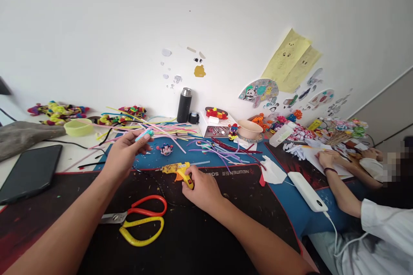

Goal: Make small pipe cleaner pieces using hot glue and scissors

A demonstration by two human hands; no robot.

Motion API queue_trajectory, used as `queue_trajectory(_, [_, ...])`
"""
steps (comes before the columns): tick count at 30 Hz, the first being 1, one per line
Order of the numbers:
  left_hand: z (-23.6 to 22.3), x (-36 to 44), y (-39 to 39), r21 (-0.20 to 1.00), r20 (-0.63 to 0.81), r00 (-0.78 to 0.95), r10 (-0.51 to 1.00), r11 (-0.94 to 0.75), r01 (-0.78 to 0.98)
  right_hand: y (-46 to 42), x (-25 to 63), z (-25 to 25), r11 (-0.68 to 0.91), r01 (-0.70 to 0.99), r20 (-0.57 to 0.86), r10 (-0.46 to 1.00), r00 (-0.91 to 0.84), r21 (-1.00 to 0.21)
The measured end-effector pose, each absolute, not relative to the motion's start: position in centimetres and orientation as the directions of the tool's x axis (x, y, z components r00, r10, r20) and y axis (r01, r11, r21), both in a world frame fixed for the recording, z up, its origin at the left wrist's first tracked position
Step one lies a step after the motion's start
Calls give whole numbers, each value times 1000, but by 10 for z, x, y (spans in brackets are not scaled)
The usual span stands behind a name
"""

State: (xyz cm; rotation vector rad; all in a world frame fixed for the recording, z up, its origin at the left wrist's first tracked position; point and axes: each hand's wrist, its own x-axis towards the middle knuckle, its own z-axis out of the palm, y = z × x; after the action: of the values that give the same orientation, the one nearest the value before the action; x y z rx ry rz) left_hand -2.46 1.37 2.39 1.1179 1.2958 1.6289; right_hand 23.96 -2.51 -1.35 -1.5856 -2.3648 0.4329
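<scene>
My left hand is raised over the desk mat, fingers pinched on a small light-blue piece with a pink tip. My right hand rests on the mat and grips the handle of a yellow glue gun, whose nozzle points left. A small figure with a dark head lies on the blue part of the mat between the two hands. Loose coloured pipe cleaners are strewn just behind it.
Scissors with red and yellow handles lie on the black mat near my left forearm. A dark tablet lies at far left, a black flask by the wall. Another person's hands work on paper at right, beside a white power bank.
</scene>
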Motion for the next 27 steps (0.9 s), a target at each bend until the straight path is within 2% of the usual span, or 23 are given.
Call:
queue_trajectory(8, [29,-23,10,975,138,-330,934,-187,-123,-14,245,12,201,915,-12,976,-219,-349])
queue_trajectory(12, [31,-23,9,975,136,-342,930,-188,-122,-10,261,13,197,884,7,977,-214,-423])
queue_trajectory(16, [27,-23,11,974,160,-333,929,-203,-99,-21,271,5,365,793,88,925,-371,-487])
queue_trajectory(20, [24,-24,13,975,172,-326,929,-207,-76,-42,255,2,604,649,77,757,-649,-462])
queue_trajectory(22, [23,-25,14,975,162,-329,931,-202,-93,-51,239,2,718,554,95,643,-760,-422])
queue_trajectory(27, [21,-30,15,974,134,-327,936,-185,-131,-59,200,0,878,436,97,460,-883,-195])
